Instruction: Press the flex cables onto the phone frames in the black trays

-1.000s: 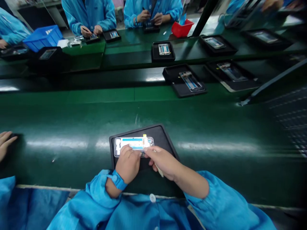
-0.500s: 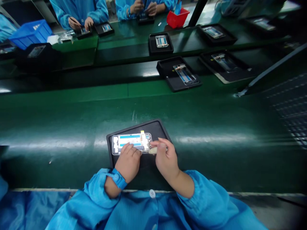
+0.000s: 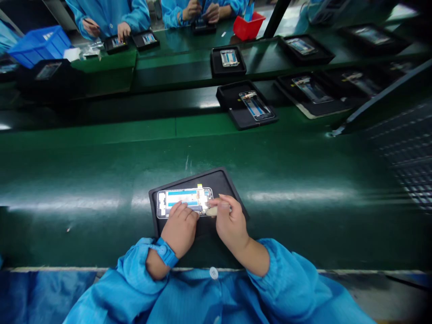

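An opened smartphone (image 3: pixel 182 198) with bare inner parts and two blue strips lies lengthwise in a black tray (image 3: pixel 223 182). My left hand (image 3: pixel 180 227) rests over the phone's lower edge, its bent fingers on the face and the thumb near the lower right part. In my right hand (image 3: pixel 231 225), closed in a pinch, is a small off-white pointed tool (image 3: pixel 212 211); its exact kind is unclear. The tool's tip meets the phone's right end, near the circuit parts. A yellow tab (image 3: pixel 200 186) sticks up from the phone's top edge.
Across the green bench (image 3: pixel 111 162), more black trays (image 3: pixel 225 105) with opened phones stand at the back and right. A red bin (image 3: pixel 249 27) and a blue bin (image 3: pixel 40 45) are beyond. Two co-workers' hands (image 3: pixel 123 31) work opposite. A metal bar (image 3: pixel 371 108) slants at right.
My right hand and the tool have shifted slightly left along the phone's end. The left hand stays in place. A co-worker's hand opposite has lifted away from a phone.
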Action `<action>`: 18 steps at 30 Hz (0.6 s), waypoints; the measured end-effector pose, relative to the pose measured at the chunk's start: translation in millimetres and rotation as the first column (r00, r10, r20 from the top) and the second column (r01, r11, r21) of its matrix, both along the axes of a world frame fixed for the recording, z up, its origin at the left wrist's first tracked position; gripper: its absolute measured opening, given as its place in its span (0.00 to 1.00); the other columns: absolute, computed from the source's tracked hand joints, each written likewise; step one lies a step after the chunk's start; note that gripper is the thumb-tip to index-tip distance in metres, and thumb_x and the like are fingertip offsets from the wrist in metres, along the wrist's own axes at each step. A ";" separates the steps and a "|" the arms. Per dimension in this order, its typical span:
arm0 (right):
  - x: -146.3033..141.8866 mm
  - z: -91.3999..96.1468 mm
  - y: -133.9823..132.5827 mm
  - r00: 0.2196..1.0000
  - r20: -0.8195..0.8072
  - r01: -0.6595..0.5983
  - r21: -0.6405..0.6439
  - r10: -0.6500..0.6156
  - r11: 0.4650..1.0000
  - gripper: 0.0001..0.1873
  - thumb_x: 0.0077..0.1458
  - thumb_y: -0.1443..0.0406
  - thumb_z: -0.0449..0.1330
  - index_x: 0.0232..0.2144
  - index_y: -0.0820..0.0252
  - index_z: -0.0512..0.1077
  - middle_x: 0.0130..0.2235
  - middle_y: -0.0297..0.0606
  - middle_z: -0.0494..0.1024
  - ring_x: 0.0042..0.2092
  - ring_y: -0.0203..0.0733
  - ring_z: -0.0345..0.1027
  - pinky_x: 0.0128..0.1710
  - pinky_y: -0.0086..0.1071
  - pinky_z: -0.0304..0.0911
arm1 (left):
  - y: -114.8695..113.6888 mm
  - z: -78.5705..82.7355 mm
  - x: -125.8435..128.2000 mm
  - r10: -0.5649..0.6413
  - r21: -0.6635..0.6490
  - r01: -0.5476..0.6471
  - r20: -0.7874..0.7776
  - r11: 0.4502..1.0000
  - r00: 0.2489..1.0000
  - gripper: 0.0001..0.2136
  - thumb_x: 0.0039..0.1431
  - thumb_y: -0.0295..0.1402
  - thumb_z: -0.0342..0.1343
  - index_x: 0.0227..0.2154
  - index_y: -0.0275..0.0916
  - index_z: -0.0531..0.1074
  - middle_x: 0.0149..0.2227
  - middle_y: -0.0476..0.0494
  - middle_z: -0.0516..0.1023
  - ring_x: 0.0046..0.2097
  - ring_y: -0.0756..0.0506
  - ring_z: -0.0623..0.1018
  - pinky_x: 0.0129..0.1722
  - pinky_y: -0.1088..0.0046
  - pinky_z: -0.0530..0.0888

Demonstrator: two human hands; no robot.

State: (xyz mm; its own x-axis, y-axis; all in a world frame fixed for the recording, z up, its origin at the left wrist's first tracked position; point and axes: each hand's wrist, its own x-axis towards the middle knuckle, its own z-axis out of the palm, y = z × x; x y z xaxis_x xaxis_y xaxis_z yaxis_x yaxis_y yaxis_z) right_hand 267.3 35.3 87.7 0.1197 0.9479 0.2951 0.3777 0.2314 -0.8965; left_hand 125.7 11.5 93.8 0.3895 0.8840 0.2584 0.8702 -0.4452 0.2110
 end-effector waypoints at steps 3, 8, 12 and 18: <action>0.3 1.8 -0.4 0.999 0.042 -0.008 -0.026 0.009 1.000 0.08 0.57 0.61 0.47 0.36 0.57 0.63 0.29 0.37 0.77 0.33 0.39 0.71 0.33 0.34 0.67 | 0.7 -0.4 -0.1 -0.001 -0.016 0.001 0.000 1.000 1.000 0.08 0.53 0.23 0.47 0.31 0.36 0.70 0.30 0.45 0.73 0.41 0.43 0.71 0.49 0.59 0.66; -0.5 8.8 0.1 0.985 0.160 -0.058 -0.006 0.058 0.998 0.10 0.56 0.61 0.47 0.30 0.57 0.66 0.29 0.37 0.76 0.32 0.38 0.71 0.31 0.31 0.66 | 0.4 -0.9 0.2 0.006 -0.020 -0.005 0.008 1.000 1.000 0.08 0.54 0.23 0.46 0.31 0.36 0.70 0.31 0.44 0.74 0.41 0.43 0.71 0.49 0.59 0.65; -1.9 15.3 2.4 0.967 0.243 -0.089 0.021 0.081 0.996 0.12 0.56 0.61 0.46 0.29 0.59 0.67 0.29 0.39 0.76 0.32 0.39 0.70 0.32 0.30 0.65 | -0.3 -0.2 0.0 0.003 -0.028 -0.003 0.003 1.000 1.000 0.08 0.53 0.22 0.47 0.32 0.36 0.70 0.31 0.45 0.74 0.41 0.43 0.71 0.49 0.59 0.65; -6.9 25.5 4.9 0.896 0.410 -0.210 0.050 0.172 0.977 0.17 0.57 0.62 0.43 0.26 0.59 0.68 0.25 0.38 0.74 0.28 0.39 0.68 0.29 0.29 0.62 | 0.2 2.1 -1.2 -0.020 -0.032 0.020 0.005 0.999 1.000 0.10 0.51 0.21 0.45 0.33 0.35 0.70 0.32 0.43 0.74 0.42 0.43 0.72 0.50 0.58 0.65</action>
